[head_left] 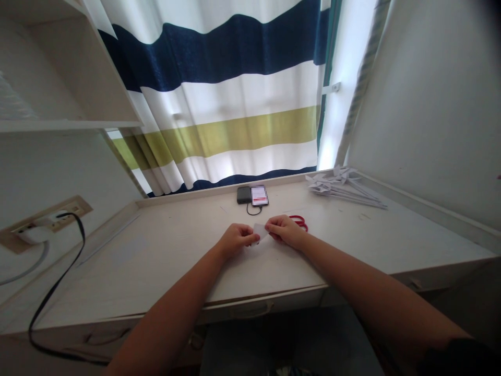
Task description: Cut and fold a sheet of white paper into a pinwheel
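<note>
A small white piece of paper (260,230) is held between my two hands, just above the desk. My left hand (237,239) pinches its left side between thumb and fingers. On the other side, my right hand (285,230) grips the paper's right edge, fingers closed. Red-handled scissors (300,222) lie on the desk right behind my right hand, which hides part of them. Whether the paper is folded, I cannot tell.
At the desk's (164,266) back stand a phone (259,196) and a black power bank (244,195) joined by a cable. Folded white paper pieces with long sticks (342,185) are piled at the back right. A black cord (58,284) hangs from the left wall socket (47,222).
</note>
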`<state>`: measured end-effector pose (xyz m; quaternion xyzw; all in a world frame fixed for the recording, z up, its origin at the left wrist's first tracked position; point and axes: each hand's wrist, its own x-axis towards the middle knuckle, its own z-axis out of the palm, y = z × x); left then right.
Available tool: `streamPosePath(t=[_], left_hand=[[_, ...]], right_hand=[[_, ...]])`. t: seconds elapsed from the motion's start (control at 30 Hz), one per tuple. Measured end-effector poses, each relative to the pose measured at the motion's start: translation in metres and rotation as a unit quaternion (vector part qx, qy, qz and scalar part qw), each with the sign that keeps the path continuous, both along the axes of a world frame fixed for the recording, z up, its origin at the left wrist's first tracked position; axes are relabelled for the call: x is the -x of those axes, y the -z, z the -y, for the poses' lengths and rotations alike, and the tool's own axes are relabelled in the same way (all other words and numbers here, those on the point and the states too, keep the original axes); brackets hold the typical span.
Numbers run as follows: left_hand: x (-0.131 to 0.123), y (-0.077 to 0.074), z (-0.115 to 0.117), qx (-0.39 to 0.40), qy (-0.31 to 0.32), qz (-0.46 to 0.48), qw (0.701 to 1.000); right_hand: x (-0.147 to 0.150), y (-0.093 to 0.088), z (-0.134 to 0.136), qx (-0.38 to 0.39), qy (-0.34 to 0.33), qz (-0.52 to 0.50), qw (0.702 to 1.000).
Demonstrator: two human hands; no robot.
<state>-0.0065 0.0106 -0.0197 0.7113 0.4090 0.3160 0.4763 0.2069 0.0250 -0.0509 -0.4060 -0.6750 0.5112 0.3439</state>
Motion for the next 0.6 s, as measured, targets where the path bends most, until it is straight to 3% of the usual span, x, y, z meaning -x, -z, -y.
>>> streamPosePath(t=[0.33,0.6], left_hand=[[0.007,0.003,0.004,0.053,0.057,0.011,0.997],[0.010,0.007,-0.002,0.016,0.004,0.039,0.999]], right_hand=[[-0.010,0.000,-0.010,-0.009,0.065,-0.069,0.995],[-0.014,-0.005,-0.008,-0.019,0.085,-0.056,0.995]])
